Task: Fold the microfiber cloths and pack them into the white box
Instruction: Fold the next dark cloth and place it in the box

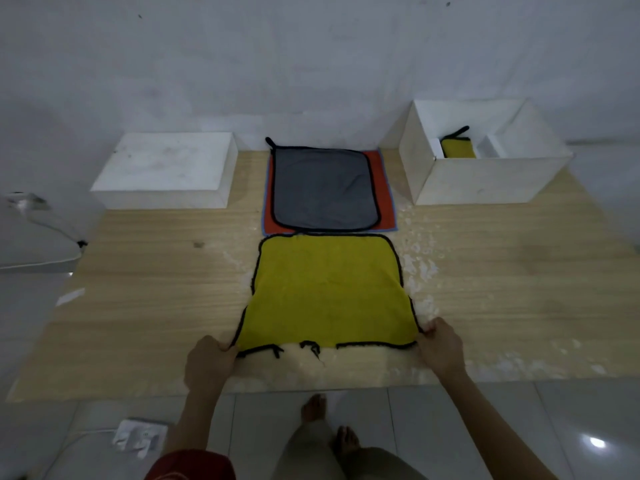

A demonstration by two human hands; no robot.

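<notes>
Yellow cloth (327, 289) is lying flat and unfolded on the wooden surface (145, 299), at the 6 o'clock side of the layout, yellow face up, black edging all round. The near hem is fraying: loose black trim is hanging off at two spots along the 6 o'clock edge.

Left hand (207, 363) is pinching the cloth's near left corner, at 7 o'clock of the cloth; the grip is narrow, fingers closed on the edging. Right hand (441, 348) is pinching the near right corner, at 5 o'clock of the cloth, grip likewise closed on the fabric. Both forearms are reaching in from the near edge of the surface.

Grey cloth (323, 188) is lying flat just beyond, at 12 o'clock of the yellow one, its near edge close to or touching the yellow cloth's far edge. It is resting on top of an orange cloth (382, 181), which is showing as a border along its left, right and near sides.

White box (485, 174) is standing open at 2 o'clock, against the wall. A folded yellow cloth (457, 147) is sitting inside it, near the back. A closed white block (166, 168), possibly a lid or second box, is lying at 10 o'clock.

White flecks (420, 251) are scattered on the surface at 3 o'clock of the yellow cloth. The person's bare feet (313, 408) are showing on the tiled floor below.
</notes>
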